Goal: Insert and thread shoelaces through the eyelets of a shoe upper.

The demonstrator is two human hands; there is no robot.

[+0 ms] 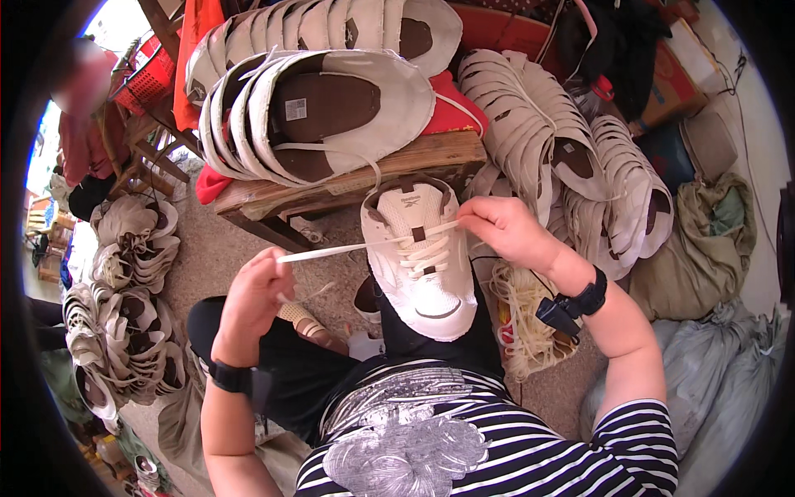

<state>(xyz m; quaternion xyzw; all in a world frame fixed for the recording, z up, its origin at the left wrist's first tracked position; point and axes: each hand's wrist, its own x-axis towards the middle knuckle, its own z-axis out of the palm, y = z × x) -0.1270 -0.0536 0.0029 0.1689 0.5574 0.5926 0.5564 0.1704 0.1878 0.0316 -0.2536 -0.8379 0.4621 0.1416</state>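
Note:
A white and beige sneaker upper (436, 305) rests on my thigh, its toe pointing toward me and its tongue toward the bench. Cream lacing crosses its lower eyelets. My left hand (255, 298), out to the left of the upper, is closed on one end of a pale shoelace (331, 250); a loose tail hangs beside its fingers. The lace runs taut across the tongue to the upper's right side. There my right hand (512, 234) is closed in a pinch on the lace by the top eyelets. The fingertips partly hide the lace.
Nested shoe uppers (397, 108) lie on a wooden bench (348, 178) in front. More stacks (530, 108) stand at the right, others (124, 323) on the floor at left. Loose laces (530, 319) are heaped by my right knee. Sacks (712, 364) lie at far right. Another person (83, 124) is at upper left.

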